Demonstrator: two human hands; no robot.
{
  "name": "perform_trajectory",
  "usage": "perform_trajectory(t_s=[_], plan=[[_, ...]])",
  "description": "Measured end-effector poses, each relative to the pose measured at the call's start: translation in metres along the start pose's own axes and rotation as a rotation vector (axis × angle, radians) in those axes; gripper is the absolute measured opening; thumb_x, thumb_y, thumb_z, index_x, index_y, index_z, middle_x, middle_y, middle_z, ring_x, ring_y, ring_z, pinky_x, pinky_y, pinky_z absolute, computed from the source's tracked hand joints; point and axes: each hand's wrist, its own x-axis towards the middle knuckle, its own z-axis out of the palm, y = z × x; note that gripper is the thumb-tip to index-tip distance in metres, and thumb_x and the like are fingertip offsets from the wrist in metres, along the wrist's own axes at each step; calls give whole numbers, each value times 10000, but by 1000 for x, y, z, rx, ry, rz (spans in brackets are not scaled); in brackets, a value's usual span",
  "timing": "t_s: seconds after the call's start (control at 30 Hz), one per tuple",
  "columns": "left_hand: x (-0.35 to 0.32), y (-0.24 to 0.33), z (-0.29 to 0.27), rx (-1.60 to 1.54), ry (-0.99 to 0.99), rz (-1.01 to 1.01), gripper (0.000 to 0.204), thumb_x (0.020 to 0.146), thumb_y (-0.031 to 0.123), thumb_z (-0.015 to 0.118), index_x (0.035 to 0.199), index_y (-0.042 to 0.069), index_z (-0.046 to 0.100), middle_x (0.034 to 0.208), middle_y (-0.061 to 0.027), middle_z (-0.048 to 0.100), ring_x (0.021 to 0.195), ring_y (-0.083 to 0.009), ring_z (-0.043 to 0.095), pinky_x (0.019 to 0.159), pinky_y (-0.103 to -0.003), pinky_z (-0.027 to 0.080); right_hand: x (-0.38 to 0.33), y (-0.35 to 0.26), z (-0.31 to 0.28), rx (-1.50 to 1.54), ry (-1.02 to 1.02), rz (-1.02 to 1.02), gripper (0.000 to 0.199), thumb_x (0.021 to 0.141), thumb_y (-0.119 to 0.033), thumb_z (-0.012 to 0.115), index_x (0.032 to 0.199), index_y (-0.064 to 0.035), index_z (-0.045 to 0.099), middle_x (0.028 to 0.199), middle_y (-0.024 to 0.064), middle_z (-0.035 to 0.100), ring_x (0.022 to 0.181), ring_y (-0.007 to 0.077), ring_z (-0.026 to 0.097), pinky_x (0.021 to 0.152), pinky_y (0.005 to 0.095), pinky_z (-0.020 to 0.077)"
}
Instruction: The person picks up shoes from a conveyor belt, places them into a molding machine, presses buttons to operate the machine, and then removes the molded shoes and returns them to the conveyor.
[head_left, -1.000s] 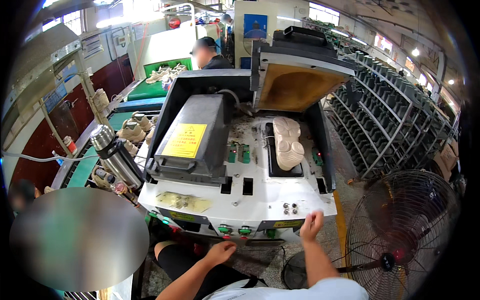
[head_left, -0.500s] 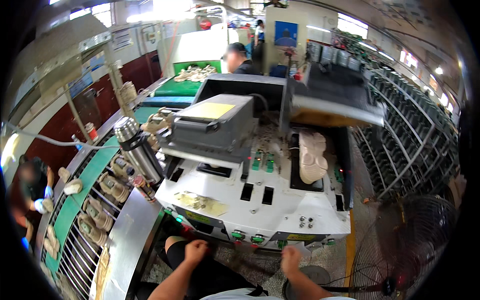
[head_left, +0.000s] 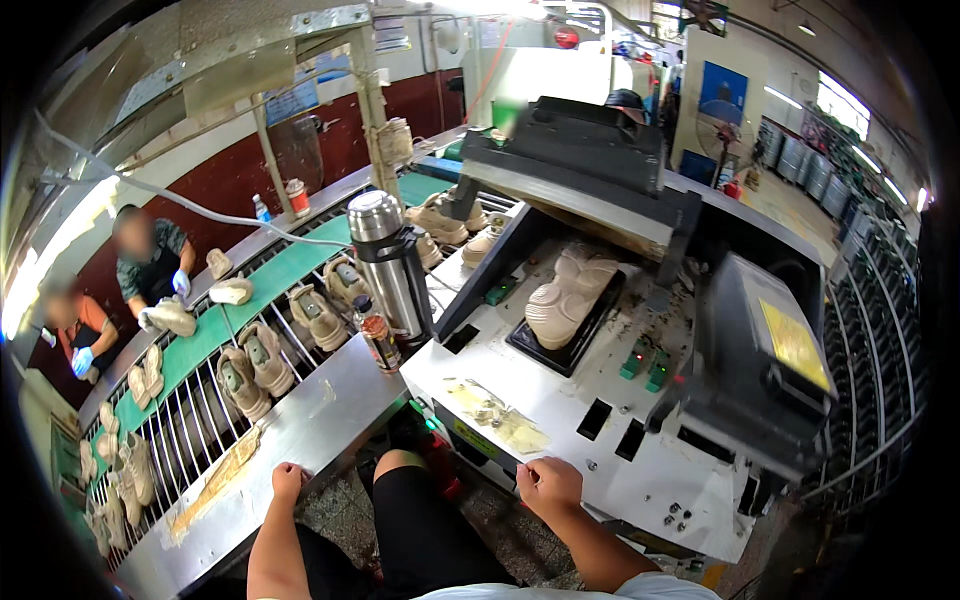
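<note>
My left hand [head_left: 290, 481], loosely curled with nothing visible in it, is over the edge of the metal side table [head_left: 325, 408]. My right hand [head_left: 549, 484] is closed in a fist at the front edge of the white machine top [head_left: 560, 428], and nothing shows in it. Beyond it, a beige shoe [head_left: 568, 298] lies sole up in a black tray under the raised left lid [head_left: 575, 165] of the machine. The right lid [head_left: 760, 350] is down, and whatever is beneath it is hidden.
A steel thermos [head_left: 388, 270] and a small bottle [head_left: 377, 337] stand at the left. Beside them runs a green conveyor [head_left: 192, 350] with beige shoes [head_left: 268, 360] on a rack. Two people with blue gloves work across it. Racks [head_left: 865, 350] stand at the far right.
The machine's left lid has gone up, uncovering a shoe, and its right lid has come down over the other. My view has turned left. My left hand is now over the side table's edge.
</note>
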Motion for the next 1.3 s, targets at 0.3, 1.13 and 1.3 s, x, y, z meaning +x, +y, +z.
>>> perform_trajectory(t_s=[0.3, 1.13, 1.3], plan=[[5, 21, -10, 98, -58, -219, 205, 812, 140, 529, 701, -4, 624, 583, -109, 617, 442, -199, 566, 424, -313, 440, 9, -10, 11, -20, -18, 145, 136, 734, -175, 687, 637, -100, 627, 600, 61, 583, 562, 278, 572, 507, 382, 438], [18, 16, -34, -431, -330, -530, 270, 876, 218, 493, 775, 17, 642, 717, -120, 692, 524, -200, 658, 424, -274, 433, 314, 25, 75, -713, -91, 740, 851, 735, -462, 654, 1451, -147, 318, 1480, 224, 309, 1373, 408, 278, 1060, 551, 335], [20, 22, -21, -420, -390, -479, 295, 850, 208, 495, 839, -36, 662, 725, -128, 694, 504, -181, 628, 438, -284, 449, 313, 48, 51, -605, 50, 975, 915, 714, -441, 651, 1457, -45, 292, 1415, 223, 445, 1308, 355, 432, 1081, 429, 357]])
